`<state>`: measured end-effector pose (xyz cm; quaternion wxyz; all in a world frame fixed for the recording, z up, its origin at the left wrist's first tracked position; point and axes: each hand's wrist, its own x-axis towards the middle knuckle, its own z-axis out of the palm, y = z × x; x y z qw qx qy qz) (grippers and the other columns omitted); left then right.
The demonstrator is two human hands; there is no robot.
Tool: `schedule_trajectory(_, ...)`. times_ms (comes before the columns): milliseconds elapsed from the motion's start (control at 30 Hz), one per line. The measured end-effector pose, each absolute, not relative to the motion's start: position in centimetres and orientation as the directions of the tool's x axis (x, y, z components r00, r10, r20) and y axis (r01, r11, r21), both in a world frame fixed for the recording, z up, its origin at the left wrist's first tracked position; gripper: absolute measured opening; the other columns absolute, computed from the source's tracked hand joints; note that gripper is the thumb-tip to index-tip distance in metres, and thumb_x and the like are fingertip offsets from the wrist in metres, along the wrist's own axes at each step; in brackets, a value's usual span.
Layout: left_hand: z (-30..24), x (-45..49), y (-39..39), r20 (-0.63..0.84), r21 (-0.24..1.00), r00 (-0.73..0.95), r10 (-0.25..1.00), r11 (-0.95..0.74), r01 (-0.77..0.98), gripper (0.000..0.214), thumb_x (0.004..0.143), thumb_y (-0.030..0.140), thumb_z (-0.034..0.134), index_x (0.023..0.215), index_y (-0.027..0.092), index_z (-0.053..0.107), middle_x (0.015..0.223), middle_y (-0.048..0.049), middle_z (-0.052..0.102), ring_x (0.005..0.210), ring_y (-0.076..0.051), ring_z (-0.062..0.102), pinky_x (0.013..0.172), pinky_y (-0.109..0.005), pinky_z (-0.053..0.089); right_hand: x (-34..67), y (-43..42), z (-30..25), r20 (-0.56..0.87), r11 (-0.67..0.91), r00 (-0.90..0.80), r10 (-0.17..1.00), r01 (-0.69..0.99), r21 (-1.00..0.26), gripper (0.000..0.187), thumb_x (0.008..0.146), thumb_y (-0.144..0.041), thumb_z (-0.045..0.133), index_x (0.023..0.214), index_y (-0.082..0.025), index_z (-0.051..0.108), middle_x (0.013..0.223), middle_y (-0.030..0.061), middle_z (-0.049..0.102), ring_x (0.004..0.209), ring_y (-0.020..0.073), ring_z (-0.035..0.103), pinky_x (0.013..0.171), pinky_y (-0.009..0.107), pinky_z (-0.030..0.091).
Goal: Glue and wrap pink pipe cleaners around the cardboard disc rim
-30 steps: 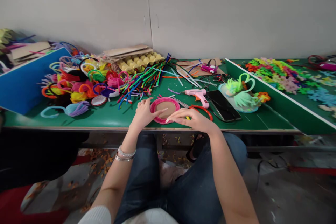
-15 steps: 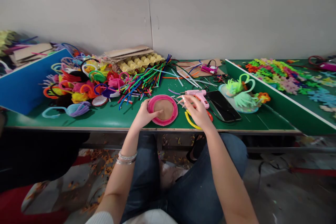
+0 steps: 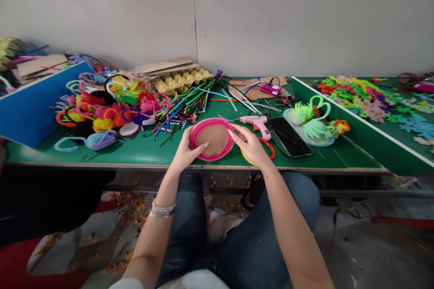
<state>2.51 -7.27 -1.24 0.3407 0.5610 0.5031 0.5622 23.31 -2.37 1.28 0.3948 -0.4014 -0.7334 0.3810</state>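
Though perhaps tilted, pink-rimmed disc (image 3: 213,140) between hands (image 3: 186,149) (image 3: 251,145)

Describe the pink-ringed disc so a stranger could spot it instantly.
On the green table, go to the front edge at mid-view. There the left hand and the right hand hold the pink-ringed disc. Its round shape and flat brown centre set it apart from the pink glue gun and black phone to its right.

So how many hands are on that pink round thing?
2. The left hand holds the pink round thing at its left side; the right hand touches its right edge. None look hidden.
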Motion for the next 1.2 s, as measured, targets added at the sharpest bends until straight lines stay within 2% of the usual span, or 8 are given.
schedule_trajectory(167,-0.3,2.6,-7.7,0.33,0.907,-0.111,0.937,-0.282,0.313,0.058,0.075,0.039,0.067,0.122,0.02,0.039,0.121,-0.0094,0.055,0.112,-0.021,0.055,0.095,-0.034,0.047,23.3,-2.4,1.1,0.307,0.408,-0.333,0.892,0.294,-0.864,0.044,0.085,-0.047,0.052,0.12,-0.021,0.058,0.121,0.0082,0.06,0.101,0.0206,0.058,0.081,0.032,0.049)
schedule_trajectory(367,1.1,2.9,-8.1,0.314,0.848,-0.196,0.929,-0.181,0.499,0.043,0.084,0.044,0.054,0.118,0.019,0.046,0.106,-0.0074,0.062,0.096,-0.019,0.061,0.082,-0.031,0.049,23.3,-2.2,1.0,0.337,0.42,-0.315,0.887,0.25,-0.872,0.042,0.084,-0.047,0.055,0.118,-0.023,0.06,0.118,0.0071,0.062,0.099,0.0206,0.059,0.078,0.032,0.051)
schedule_trajectory(633,1.0,3.1,-8.0,0.346,0.842,-0.259,0.902,-0.176,0.511,0.039,0.085,0.043,0.053,0.116,0.019,0.05,0.098,-0.0059,0.064,0.09,-0.019,0.061,0.081,-0.032,0.048,23.3,-2.4,1.3,0.303,0.387,-0.329,0.895,0.232,-0.892,0.042,0.084,-0.047,0.053,0.117,-0.022,0.061,0.117,0.0074,0.062,0.097,0.0197,0.06,0.075,0.031,0.05)
schedule_trajectory(1200,0.9,3.5,-8.1,0.372,0.839,-0.25,0.894,-0.208,0.503,0.036,0.086,0.041,0.052,0.114,0.019,0.048,0.097,-0.0047,0.063,0.087,-0.017,0.06,0.078,-0.029,0.047,23.3,-2.4,1.5,0.313,0.401,-0.315,0.896,0.275,-0.874,0.038,0.082,-0.044,0.057,0.112,-0.02,0.059,0.107,0.0079,0.064,0.097,0.0211,0.059,0.073,0.031,0.05)
